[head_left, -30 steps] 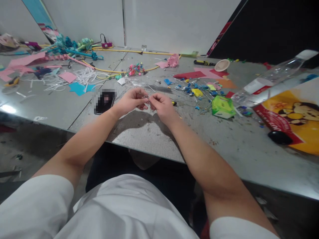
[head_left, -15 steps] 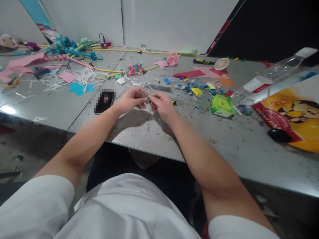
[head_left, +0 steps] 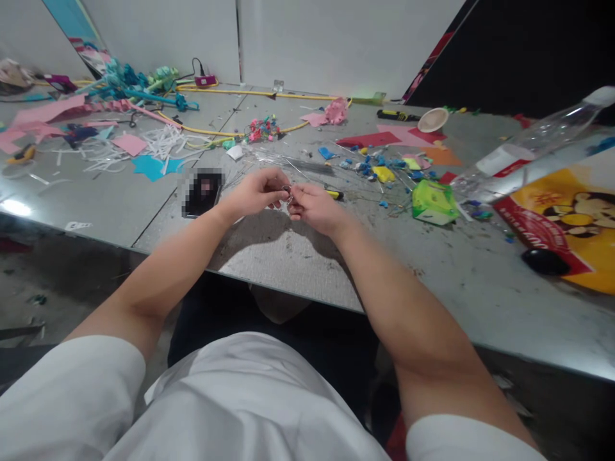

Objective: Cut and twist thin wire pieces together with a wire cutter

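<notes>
My left hand (head_left: 258,191) is closed in a pinch on a thin, bent metal wire (head_left: 289,199), just above the table near its front edge. My right hand (head_left: 318,208) meets it fingertip to fingertip, pinching the same wire. Most of the wire is covered by the fingers, so its full shape is hidden. Beyond the hands lies a bundle of straight thin wires (head_left: 307,166). A yellow-and-black tool handle (head_left: 335,194) pokes out behind my right hand. Left of my left hand rests a dark, partly blurred-out phone (head_left: 206,194).
Blue and yellow scraps (head_left: 383,173) and a green packet (head_left: 434,202) lie to the right, near a clear plastic bottle (head_left: 531,148) and a yellow bag (head_left: 576,230). Paper strips (head_left: 161,146) and pink paper (head_left: 50,110) cover the left. A yellow cord (head_left: 259,93) runs along the back.
My right hand has turned slightly and my fingertips have drawn closer together. The wire loop that showed between them is now more covered. The view has shifted slightly.
</notes>
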`<state>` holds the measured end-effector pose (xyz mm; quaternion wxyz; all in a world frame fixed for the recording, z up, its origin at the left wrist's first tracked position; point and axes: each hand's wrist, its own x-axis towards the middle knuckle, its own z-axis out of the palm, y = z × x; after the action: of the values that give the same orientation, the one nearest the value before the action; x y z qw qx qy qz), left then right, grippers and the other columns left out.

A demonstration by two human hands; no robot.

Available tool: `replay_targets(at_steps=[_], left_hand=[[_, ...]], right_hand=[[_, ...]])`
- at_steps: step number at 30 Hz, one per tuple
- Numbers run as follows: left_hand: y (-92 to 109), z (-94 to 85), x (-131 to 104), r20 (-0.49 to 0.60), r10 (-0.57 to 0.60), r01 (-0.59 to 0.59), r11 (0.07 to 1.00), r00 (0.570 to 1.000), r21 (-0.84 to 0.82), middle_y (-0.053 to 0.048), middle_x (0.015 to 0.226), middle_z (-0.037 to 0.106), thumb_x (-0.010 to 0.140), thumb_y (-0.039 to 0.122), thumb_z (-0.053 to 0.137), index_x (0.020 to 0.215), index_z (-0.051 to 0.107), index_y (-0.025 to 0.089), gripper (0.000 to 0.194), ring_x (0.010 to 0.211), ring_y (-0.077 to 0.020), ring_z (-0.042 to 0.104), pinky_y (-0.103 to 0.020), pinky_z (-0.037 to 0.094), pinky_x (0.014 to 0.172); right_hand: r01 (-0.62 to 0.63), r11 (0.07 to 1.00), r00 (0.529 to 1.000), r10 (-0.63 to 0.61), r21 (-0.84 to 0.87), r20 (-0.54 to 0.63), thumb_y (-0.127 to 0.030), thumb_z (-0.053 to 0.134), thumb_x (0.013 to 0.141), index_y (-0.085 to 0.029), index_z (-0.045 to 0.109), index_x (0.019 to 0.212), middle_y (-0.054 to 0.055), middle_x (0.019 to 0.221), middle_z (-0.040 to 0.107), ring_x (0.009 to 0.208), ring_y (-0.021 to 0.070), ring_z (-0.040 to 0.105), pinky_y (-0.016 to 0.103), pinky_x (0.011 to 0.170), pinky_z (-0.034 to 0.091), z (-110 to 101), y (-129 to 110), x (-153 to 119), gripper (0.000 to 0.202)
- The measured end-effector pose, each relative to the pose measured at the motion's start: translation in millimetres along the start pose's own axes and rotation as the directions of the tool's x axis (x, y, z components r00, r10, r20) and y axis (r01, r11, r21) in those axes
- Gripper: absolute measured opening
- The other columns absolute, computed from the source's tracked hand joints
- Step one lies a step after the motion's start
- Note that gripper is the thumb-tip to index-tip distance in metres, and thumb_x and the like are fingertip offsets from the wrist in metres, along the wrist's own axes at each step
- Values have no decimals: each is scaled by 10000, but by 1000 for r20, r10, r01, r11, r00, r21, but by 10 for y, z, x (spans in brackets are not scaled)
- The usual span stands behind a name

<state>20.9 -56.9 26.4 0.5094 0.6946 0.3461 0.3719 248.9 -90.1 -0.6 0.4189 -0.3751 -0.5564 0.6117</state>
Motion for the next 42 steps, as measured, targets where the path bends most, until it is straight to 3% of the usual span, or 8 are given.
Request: replay_targets(at_steps=[5,10,16,20,23,29,34,42], left_hand=[[13,8,2,1,-66,66,997,998,-49,26,786,784,982,205,1082,1123,818,227,300,724,-180,837,-283,684,727],[72,37,-29,-2,-134,132,983,991,-131,13,870,816,1048,197,1023,1085,747,224,279,801,-164,855,-245,679,739],[83,36,-20,-30,-148,140,975,989,-174,22,809,753,1066,192,1010,1016,730,219,286,769,-167,825,-275,705,767],[60,7,-4,-1,-135,133,978,991,-163,5,818,777,1060,222,1035,1009,766,209,274,786,-166,837,-255,696,749],[72,-16,-3,23,-125,128,979,992,-156,7,812,777,1036,252,1076,1035,800,195,282,788,-160,839,-239,691,744],[53,-17,-8,67,-59,66,992,996,-109,16,812,768,949,194,1125,1027,792,176,343,778,-142,808,-245,688,769],[-66,-38,33,102,-21,31,995,995,-99,1,838,784,920,207,1118,1015,815,181,319,778,-147,797,-247,662,735],[-98,-102,49,179,27,-8,994,983,-108,3,797,772,891,302,1147,1052,875,184,337,714,-139,753,-255,640,708]], right_hand=[[31,999,997,-32,-25,-65,-801,1054,1039,-345,708,1021,-22,755,542,754,244,581,380,653,520,-14,29,49,573],[200,953,954,-242,-226,-175,-803,1062,1031,-350,728,1017,7,799,608,858,290,648,417,718,579,1,11,8,563],[383,794,874,-477,-473,-95,-542,1147,974,-340,831,1089,66,1020,745,994,318,674,490,871,629,23,-119,-103,393],[411,732,857,-513,-543,-44,-601,1000,1106,-366,843,1049,107,1047,764,1080,394,703,563,937,654,-26,-114,-89,289],[421,609,836,-547,-672,27,-636,831,1222,-347,862,1105,121,1043,791,1082,399,726,580,989,648,-77,-90,-65,314],[393,396,817,-564,-830,117,-436,677,1282,-249,840,1172,123,1105,830,1076,332,745,508,1024,610,-115,-81,-44,271],[399,378,812,-568,-836,130,-331,699,1235,-297,798,1084,109,1080,821,1081,346,767,509,1040,619,-111,-86,-53,183],[393,410,810,-578,-823,100,-373,731,1198,-298,730,980,116,1028,788,1061,364,752,544,1042,597,-89,-90,-61,231]])
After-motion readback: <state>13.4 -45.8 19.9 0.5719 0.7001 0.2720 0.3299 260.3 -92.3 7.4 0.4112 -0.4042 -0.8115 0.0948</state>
